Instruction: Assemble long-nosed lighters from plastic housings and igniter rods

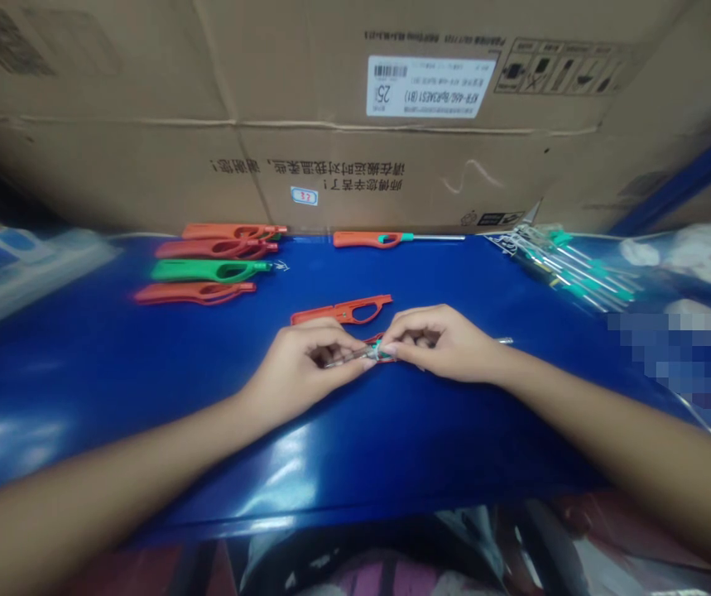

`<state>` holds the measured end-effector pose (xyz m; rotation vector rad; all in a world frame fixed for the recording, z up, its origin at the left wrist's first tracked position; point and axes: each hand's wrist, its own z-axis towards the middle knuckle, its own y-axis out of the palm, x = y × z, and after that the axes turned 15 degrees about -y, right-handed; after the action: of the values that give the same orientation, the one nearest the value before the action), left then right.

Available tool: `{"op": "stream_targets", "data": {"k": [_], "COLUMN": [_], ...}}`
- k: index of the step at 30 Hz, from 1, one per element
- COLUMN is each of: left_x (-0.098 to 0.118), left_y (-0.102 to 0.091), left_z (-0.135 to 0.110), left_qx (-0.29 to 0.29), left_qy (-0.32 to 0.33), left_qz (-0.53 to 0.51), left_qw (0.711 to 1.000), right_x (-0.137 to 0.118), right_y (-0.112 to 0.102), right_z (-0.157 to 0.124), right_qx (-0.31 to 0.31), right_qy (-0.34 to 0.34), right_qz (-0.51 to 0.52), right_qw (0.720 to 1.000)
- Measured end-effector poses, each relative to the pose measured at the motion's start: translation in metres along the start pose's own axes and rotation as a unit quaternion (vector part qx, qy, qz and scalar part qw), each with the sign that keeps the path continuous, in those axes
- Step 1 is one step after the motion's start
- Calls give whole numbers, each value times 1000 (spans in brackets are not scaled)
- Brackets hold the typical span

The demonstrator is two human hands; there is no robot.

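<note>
My left hand (305,364) and my right hand (439,341) meet at the middle of the blue table (144,372), fingers pinched together on a small lighter inner part (372,352) with a metal rod and a green piece. The rod's tip pokes out past my right wrist. Just behind my hands lies an orange lighter shell half (343,311). What the fingers hide of the part I cannot make out.
Three orange shells (215,247) and one green shell (209,270) lie in a row at the back left. An assembled orange lighter (392,239) lies against the cardboard boxes (330,108). A pile of green-tipped metal rods (569,266) sits at the back right.
</note>
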<state>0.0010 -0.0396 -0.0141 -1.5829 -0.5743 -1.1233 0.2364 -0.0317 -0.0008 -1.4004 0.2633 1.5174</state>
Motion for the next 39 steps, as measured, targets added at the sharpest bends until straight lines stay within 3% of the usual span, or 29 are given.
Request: {"op": "stream_targets", "data": {"k": [15,25,39], "left_x": [0,-1,-2], "left_y": [1,0,-1], "left_z": [0,0,0], "left_qx": [8,5,7], "left_qy": [2,-8,-6], "left_qz": [-4,-8,6], "left_qw": [1000,1000,1000], "right_x": [-4,0,0], "right_y": [1,-2,-2], "right_z": [3,0,0], "right_qx": [13,58,59], "right_qy": [4,75,44], "right_qz": [21,104,84], "right_qw": [1000,990,994]}}
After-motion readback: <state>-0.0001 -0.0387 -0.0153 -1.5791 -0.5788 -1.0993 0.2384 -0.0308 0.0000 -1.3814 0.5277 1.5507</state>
